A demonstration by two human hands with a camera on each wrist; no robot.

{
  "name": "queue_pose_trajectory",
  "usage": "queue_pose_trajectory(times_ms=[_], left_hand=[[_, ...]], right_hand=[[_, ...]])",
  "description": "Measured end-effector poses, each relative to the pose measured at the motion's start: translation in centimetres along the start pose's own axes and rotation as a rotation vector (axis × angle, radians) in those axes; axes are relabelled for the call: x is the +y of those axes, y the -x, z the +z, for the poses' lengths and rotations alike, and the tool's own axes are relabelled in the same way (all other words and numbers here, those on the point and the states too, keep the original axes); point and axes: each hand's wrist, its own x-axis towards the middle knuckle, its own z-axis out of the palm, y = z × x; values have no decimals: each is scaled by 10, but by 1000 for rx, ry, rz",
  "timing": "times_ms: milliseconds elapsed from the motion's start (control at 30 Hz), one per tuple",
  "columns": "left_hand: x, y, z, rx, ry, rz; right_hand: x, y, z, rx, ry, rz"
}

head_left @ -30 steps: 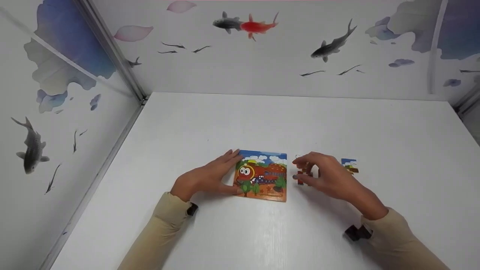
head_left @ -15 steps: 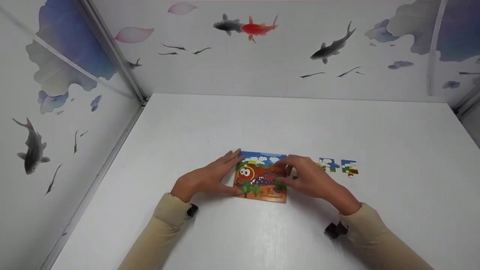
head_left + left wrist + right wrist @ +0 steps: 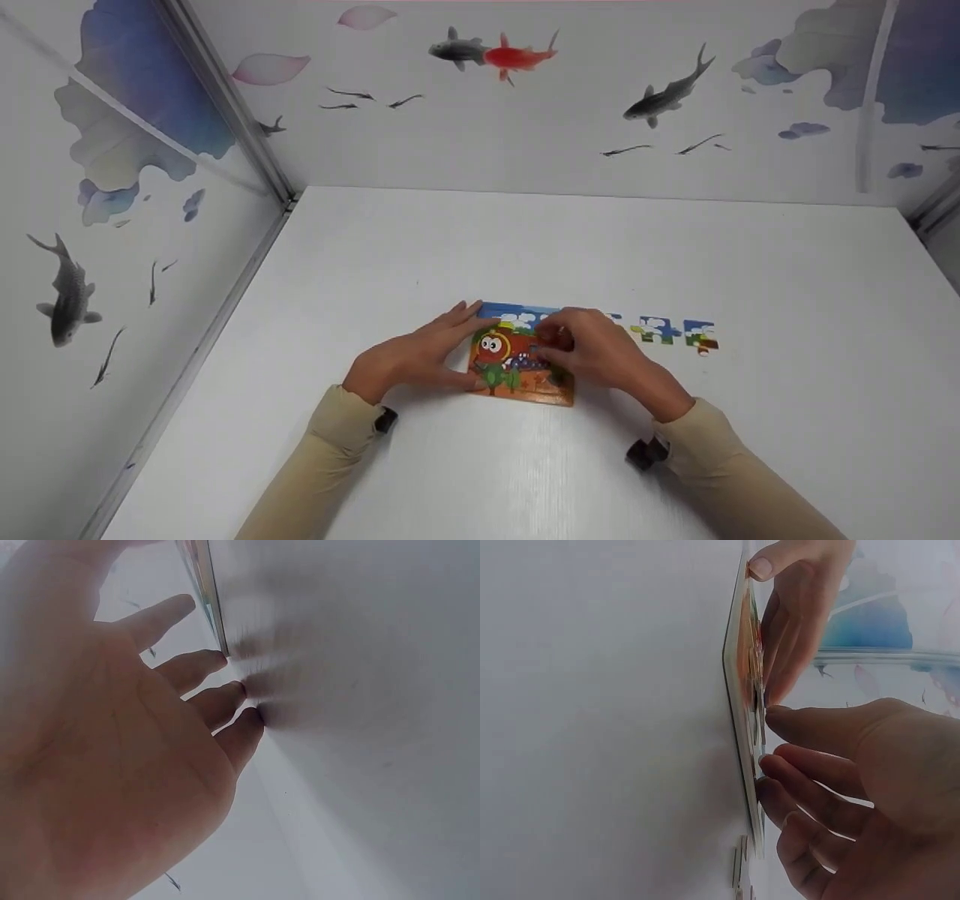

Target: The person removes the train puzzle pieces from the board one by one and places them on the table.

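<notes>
A square jigsaw puzzle [image 3: 525, 391] with a cartoon train picture lies on the white table. My left hand [image 3: 420, 354] spans its left edge, thumb at the near corner and fingers fairly straight toward the far corner. In the left wrist view, those fingertips [image 3: 238, 688] reach down to the table beside the board. Over the right half of the picture, my right hand [image 3: 596, 349] pinches a puzzle piece [image 3: 764, 736], mostly hidden between thumb and fingers, right at the board's surface. Two loose puzzle pieces, one [image 3: 657, 330] and another [image 3: 700, 334], lie to the right.
Part of another blue-and-white piece [image 3: 614, 318] shows behind my right hand. White walls printed with fish stand behind the table [image 3: 465, 247] and along its left side. Black wrist cameras [image 3: 646, 454] sit at both sleeves.
My right hand has moved left from the loose pieces onto the puzzle, carrying a reddish piece, then slightly farther left. A left finger now reaches farther over the board.
</notes>
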Motion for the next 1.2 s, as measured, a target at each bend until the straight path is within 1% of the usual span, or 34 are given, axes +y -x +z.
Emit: queue_pose_trajectory(times_ms=[167, 367, 433, 533, 600, 667, 800, 1033, 1200], left_hand=[[-1, -1, 1, -3, -4, -10], [-1, 0, -1, -1, -15, -4], [-1, 1, -2, 5, -24, 7], [0, 3, -4, 11, -47, 39], [1, 3, -4, 9, -61, 61], [2, 3, -4, 3, -71, 70], [2, 3, -4, -4, -82, 61], [1, 4, -3, -9, -86, 103], [1, 3, -4, -13, -91, 116]], right_hand=[[-4, -5, 3, 4, 8, 33], [-5, -8, 5, -4, 7, 69], [-5, -8, 5, -6, 2, 75], [-5, -9, 5, -5, -2, 87], [-5, -9, 6, -4, 2, 93], [-5, -10, 6, -1, 6, 100], [-5, -10, 6, 5, 6, 104], [-5, -10, 7, 12, 4, 100], [-4, -10, 8, 24, -3, 82]])
